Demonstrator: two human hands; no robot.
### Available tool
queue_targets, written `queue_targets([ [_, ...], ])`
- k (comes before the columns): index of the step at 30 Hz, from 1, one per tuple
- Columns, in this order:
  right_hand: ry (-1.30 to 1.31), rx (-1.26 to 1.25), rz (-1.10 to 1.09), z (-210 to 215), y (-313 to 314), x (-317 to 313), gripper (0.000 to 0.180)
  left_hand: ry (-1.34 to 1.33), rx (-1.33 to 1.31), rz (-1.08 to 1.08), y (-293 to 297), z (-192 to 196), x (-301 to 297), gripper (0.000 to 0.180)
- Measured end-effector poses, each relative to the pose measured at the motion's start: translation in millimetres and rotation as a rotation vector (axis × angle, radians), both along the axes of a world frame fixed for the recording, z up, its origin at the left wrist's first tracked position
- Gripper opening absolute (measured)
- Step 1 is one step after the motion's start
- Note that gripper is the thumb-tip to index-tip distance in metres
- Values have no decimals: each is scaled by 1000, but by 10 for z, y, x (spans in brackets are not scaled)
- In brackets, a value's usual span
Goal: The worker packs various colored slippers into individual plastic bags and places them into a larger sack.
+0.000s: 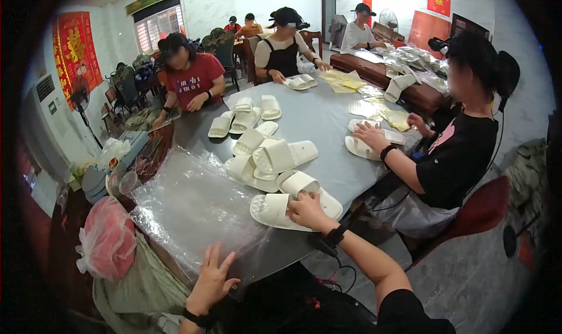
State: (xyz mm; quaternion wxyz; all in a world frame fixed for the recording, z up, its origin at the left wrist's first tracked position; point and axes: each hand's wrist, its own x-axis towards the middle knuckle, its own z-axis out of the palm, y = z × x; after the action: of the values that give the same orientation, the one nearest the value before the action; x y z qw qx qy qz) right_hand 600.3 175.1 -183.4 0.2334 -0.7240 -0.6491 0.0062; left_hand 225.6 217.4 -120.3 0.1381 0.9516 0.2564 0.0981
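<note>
A pair of cream slide slippers (325, 199) lies at the near edge of the table, soles down. My right hand (309, 210) is closed on this pair, its fingers bent at the straps. My left hand (212, 278) is open, fingers spread, beside the near edge of a stack of clear plastic bags (193, 196); it holds nothing. Just beyond the pair, more cream slippers (280, 157) lie in a loose pile, some overlapping. A smaller cluster of slippers (246, 117) sits farther off.
Several people sit around the grey-covered table (333, 129). At right, a co-worker's hand (372, 136) rests on slippers. Yellowish sheets (342, 81) lie at the far side. A pink bundle in plastic (108, 237) stands at my left. A red chair (474, 217) is at right.
</note>
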Motion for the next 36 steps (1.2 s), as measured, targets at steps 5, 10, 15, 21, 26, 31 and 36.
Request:
queue_targets([
  [5,72,155,-91,-66,-6,154,12,0,106,-131,-53,4,135,51],
  [10,291,110,-64,205,-62,-40,12,3,146,-55,-128,-131,-236,41],
  [15,271,162,-42,175,-552,393,18,-155,75,-102,-170,-312,-103,39],
  [21,73,50,-153,-47,-367,228,14,-183,151,-65,-180,-362,-191,36],
  [26,137,215,-160,-118,-382,349,13,-321,145,6,-141,-222,-114,18],
  [31,694,286,-207,105,-708,294,17,-447,60,133,-139,-235,-23,20],
  [36,820,226,-52,553,-1205,48,23,-507,-211,239,-163,-211,19,19],
])
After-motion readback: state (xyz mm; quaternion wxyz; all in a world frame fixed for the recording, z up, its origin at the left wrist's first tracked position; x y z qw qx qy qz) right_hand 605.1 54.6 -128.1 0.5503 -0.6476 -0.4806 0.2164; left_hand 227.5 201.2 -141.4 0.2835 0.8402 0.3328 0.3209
